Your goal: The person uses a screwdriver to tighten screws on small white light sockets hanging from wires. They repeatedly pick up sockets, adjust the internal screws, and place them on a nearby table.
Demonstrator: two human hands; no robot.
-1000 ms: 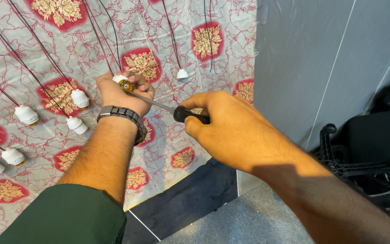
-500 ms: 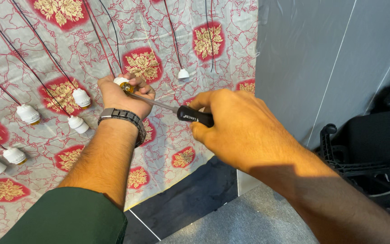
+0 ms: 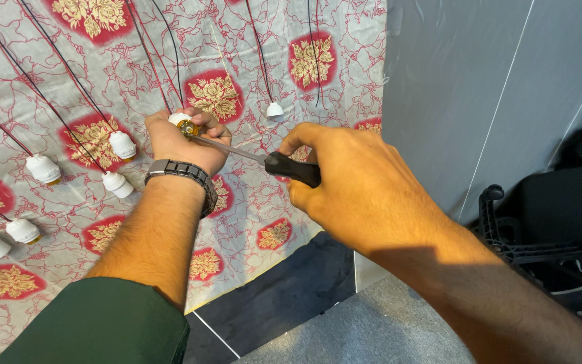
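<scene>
My left hand (image 3: 183, 141), with a dark watch (image 3: 183, 175) on the wrist, is closed around a small white lamp holder (image 3: 182, 121) with a brass inside. My right hand (image 3: 355, 185) grips the black handle of a screwdriver (image 3: 291, 168). Its metal shaft runs up and left, and the tip sits in the holder's brass end. Both hands hover over a white cloth (image 3: 250, 74) printed with red and gold flowers.
Several more white lamp holders (image 3: 121, 144) on thin black and red wires (image 3: 69, 67) lie across the cloth, one (image 3: 275, 110) near the top middle. A grey tiled floor (image 3: 493, 87) lies to the right, with a black chair base (image 3: 547, 249) at the right edge.
Both hands have held their grip and shifted very little. The screwdriver's handle has turned slightly in my right hand while its tip stays in the lamp holder.
</scene>
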